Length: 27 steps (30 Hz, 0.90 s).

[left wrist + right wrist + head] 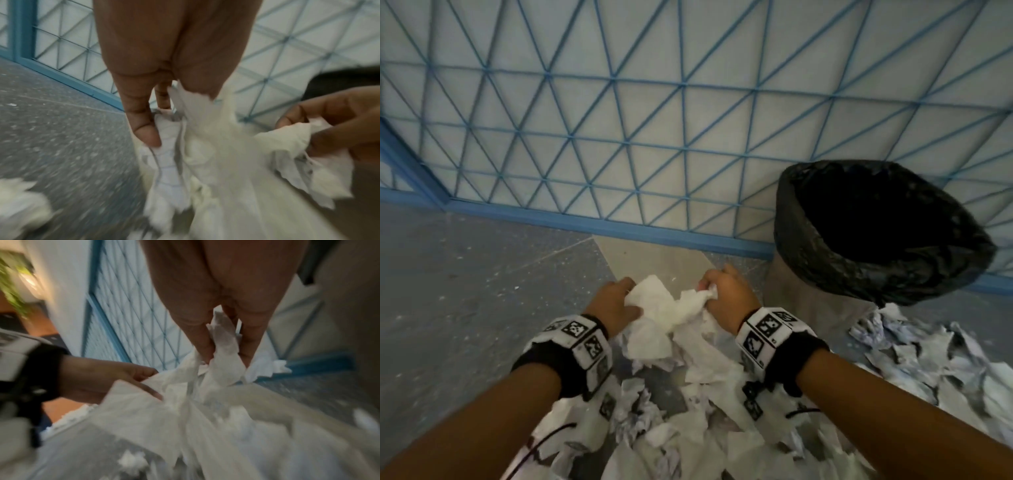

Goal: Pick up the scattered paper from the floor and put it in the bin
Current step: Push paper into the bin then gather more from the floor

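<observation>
A bundle of crumpled white paper (666, 310) hangs above the floor between both hands. My left hand (616, 301) grips its left side, fingers curled round the sheets (164, 146). My right hand (726, 291) pinches its right end, and the paper (224, 356) is caught between thumb and fingers. The bin (808, 291), grey with a black liner (887, 284), stands open to the right of my right hand, against the wall. More torn paper (688, 411) lies scattered on the floor under my wrists and to the right (928, 356).
A wall with a blue lattice pattern (654, 120) and a blue skirting (585, 222) runs behind the bin. Grey speckled floor (465, 291) stretches to the left. A green plant (12, 280) shows far off in the right wrist view.
</observation>
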Tool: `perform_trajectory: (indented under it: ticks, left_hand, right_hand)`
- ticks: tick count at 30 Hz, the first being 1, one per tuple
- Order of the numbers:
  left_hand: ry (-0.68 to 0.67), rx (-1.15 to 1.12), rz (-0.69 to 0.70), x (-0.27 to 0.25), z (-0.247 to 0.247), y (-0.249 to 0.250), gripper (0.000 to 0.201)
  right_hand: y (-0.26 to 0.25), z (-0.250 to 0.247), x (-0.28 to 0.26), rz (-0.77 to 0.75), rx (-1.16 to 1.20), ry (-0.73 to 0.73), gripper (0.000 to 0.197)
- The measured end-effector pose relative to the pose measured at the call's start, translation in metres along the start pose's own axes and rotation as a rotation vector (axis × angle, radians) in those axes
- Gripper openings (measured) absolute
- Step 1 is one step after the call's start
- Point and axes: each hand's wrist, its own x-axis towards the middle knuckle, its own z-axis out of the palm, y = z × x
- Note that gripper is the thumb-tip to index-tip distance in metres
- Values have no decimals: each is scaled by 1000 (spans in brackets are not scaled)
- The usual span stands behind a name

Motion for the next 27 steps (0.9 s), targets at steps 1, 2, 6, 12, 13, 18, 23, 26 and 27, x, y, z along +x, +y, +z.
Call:
perform_trajectory:
  ticks: [1, 2, 6, 12, 13, 18, 23, 26, 27]
  left_hand:
    - [57, -61, -1, -2, -13, 9, 28]
    - [122, -150, 8, -3, -26, 19, 23]
    - [365, -487, 166, -19, -77, 85, 24]
    - [509, -651, 489, -37, -84, 226, 13]
    - [537, -617, 506, -35, -74, 247, 12]
    - [522, -318, 496, -25, -9, 309, 29]
    - [-94, 273, 576, -19, 34, 308, 44]
    - [-70, 434, 722, -18, 17, 297, 41]
    - [-5, 357, 754, -18, 5, 293, 39]
  right_hand:
    - [-13, -13, -2, -45, 19, 38, 18]
    - [-24, -28, -3, -94, 35, 87, 17]
    - [-59, -118, -13, -263, 142, 323, 17]
    - [-14, -236, -28, -203, 33, 703, 21]
    - [1, -244, -28, -142, -17, 744, 23]
    - [60, -236, -28, 84, -55, 765, 24]
    - [83, -207, -17, 172, -296, 199, 34]
    - [75, -207, -15, 178, -338, 67, 43]
    - [70, -210, -14, 167, -345, 115, 45]
